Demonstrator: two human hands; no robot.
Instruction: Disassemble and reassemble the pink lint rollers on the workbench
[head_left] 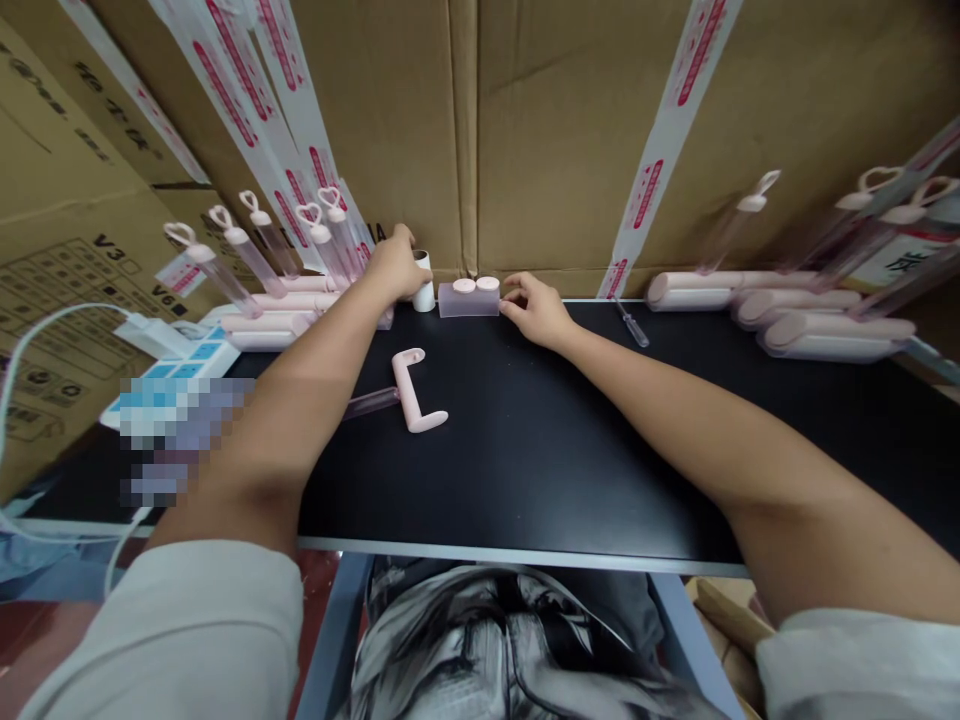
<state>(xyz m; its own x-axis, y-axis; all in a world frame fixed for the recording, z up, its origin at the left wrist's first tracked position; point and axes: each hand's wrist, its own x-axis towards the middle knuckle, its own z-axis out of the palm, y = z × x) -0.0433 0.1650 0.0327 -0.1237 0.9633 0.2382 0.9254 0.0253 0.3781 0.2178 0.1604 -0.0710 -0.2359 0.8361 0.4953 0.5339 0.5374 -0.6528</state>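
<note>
At the back of the black table, my left hand (397, 265) is closed round a white roll (424, 290) that stands upright; some of its fingers are hidden. Just right of the roll lies a translucent pinkish cover (469, 302) with two pink round caps (476, 286) on top. My right hand (536, 310) has its bent fingertips pinched at the cover's right end. Nearer to me, a pink C-shaped roller handle (409, 392) lies flat, its clear stem pointing left and partly behind my left forearm.
Several pink lint rollers with heart-shaped loops stand at the left (262, 325) and right (832, 335). A small screwdriver (632, 325) lies right of my right hand. A power strip (187, 365) with white cables sits at the left. Cardboard (547, 150) walls the back.
</note>
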